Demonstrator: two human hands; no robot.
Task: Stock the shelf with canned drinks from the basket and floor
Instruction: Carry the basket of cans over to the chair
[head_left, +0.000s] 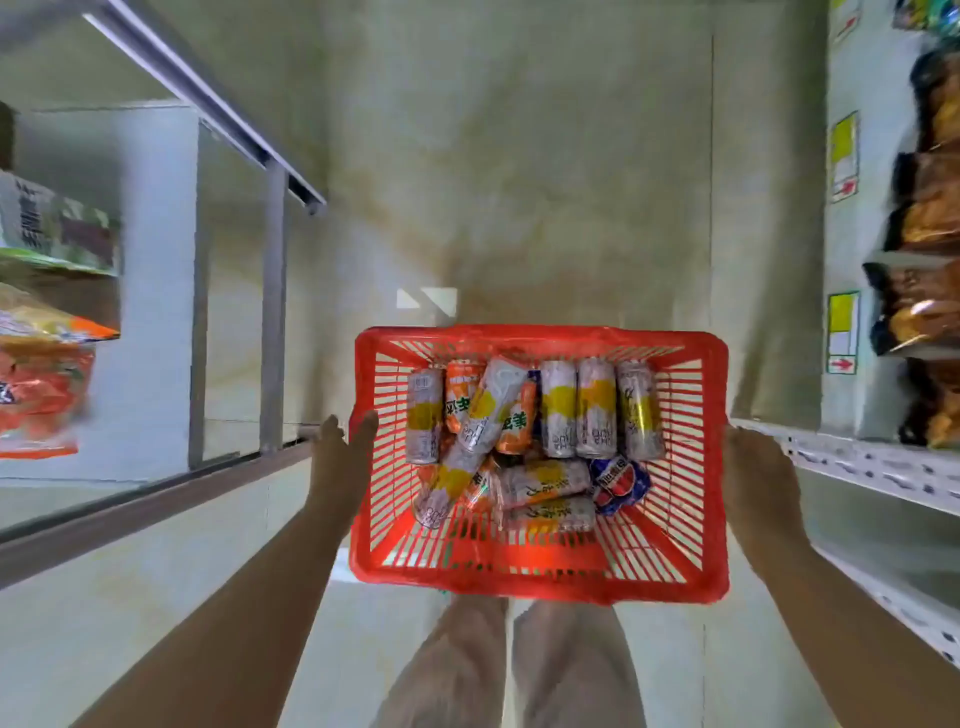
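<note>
Holding the red basket (540, 579) out in front, the person stands in the aisle with a hand on each short side. It looks to be carried clear of the floor rather than resting on it. The left hand (340, 457) lies flat against the left wall, fingers fairly straight and a little apart, the thumb up at the rim. The right hand (761, 470) is pressed to the right wall, but its fingers are hidden behind the back of the hand, so whether they hook the rim or lie flat is impossible to tell.

Inside is the load: a row of white-and-yellow cans (558, 410) lying side by side along the far wall, more tumbled across each other nearer in, an orange can (462, 384) at the far left and a blue can (621, 480) near the right wall. None has reached a shelf yet.

The step in hand reads as bringing the stock to the white perforated shelf (872, 462) just beside the right hand. To do it well, keep the basket level — those loose cans will roll and shift the weight at any tilt. Squeeze evenly from both sides, since the slatted plastic will probably flex. Set it down close to the shelf before freeing a hand.
</note>
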